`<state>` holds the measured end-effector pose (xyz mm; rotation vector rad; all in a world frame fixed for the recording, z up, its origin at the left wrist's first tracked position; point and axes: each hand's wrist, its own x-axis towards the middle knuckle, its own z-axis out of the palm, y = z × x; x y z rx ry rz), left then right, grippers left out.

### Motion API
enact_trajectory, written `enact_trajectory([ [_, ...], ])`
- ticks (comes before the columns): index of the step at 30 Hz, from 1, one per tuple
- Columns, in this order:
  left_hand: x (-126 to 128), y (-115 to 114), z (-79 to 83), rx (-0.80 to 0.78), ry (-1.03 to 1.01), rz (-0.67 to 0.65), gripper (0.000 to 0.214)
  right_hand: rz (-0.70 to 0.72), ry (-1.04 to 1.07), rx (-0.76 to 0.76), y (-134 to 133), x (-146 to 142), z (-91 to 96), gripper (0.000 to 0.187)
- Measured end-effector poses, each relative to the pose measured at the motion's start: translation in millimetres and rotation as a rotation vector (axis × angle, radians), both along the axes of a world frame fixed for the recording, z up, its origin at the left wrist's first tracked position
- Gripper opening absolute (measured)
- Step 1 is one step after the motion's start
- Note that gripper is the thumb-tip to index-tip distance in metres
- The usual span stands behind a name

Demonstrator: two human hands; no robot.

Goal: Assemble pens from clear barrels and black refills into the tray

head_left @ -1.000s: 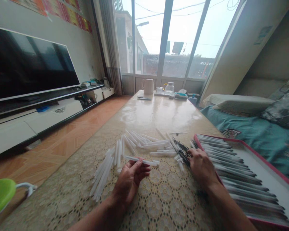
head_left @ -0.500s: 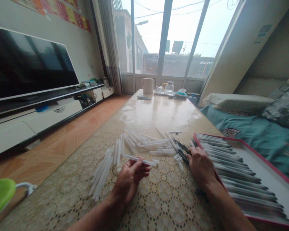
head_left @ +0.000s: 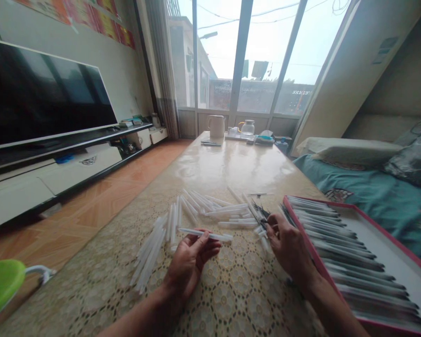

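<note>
My left hand [head_left: 192,255] is closed on a white translucent pen barrel [head_left: 205,235], pinched between thumb and fingers and lying nearly level above the table. To the right, my right hand [head_left: 287,243] has its fingertips pinched at a pile of thin black pen parts [head_left: 260,210]; a dark piece shows at the fingertips, partly hidden by them. Loose white pen barrels [head_left: 228,210] lie beyond my hands, and more barrels [head_left: 149,255] are bunched on the left. Small white pieces [head_left: 263,238] lie beside my right hand.
A red-rimmed box [head_left: 396,234] at the right holds rows of pens [head_left: 351,252] with dark ends. A patterned cover lies over the table [head_left: 228,299]. At its far end stand a beige jug [head_left: 216,126] and a glass pitcher [head_left: 247,128]. A green stool [head_left: 3,285] is at lower left.
My right hand has shifted slightly left over the black parts, its fingers drawn closer together. My left hand keeps the pen barrel in nearly the same place.
</note>
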<state>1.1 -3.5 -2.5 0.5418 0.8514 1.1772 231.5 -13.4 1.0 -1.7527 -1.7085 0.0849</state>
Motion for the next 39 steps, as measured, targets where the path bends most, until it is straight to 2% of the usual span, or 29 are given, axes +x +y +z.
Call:
enact_trajectory([
  [2, 0, -1, -0.2, 0.001, -0.007, 0.004, 0.007, 0.138, 0.262, -0.054, -7, -19, 5.7, 0.007],
  [4, 0, -2, 0.0, 0.002, -0.009, 0.001, 0.008, 0.252, 0.439, -0.091, -13, -37, 9.1, 0.009],
  [8, 0, -3, 1.3, 0.008, -0.011, -0.015, 0.011, 0.344, 0.580, -0.108, -20, -59, 7.7, 0.008],
  [21, 0, -5, 1.6, 0.044, -0.041, -0.089, 0.014, 0.391, 0.683, -0.120, -21, -66, 1.4, 0.010],
  [28, 1, -5, 1.0, 0.059, -0.032, -0.101, 0.015, 0.383, 0.795, -0.193, -21, -67, 4.1, 0.019],
  [36, 1, -6, 0.6, 0.062, -0.014, -0.139, 0.017, 0.368, 0.589, -0.248, -20, -64, -10.8, 0.040],
  [39, 1, -6, 0.7, 0.053, -0.014, -0.116, 0.018, 0.385, 0.534, -0.253, -21, -62, -5.9, 0.035],
])
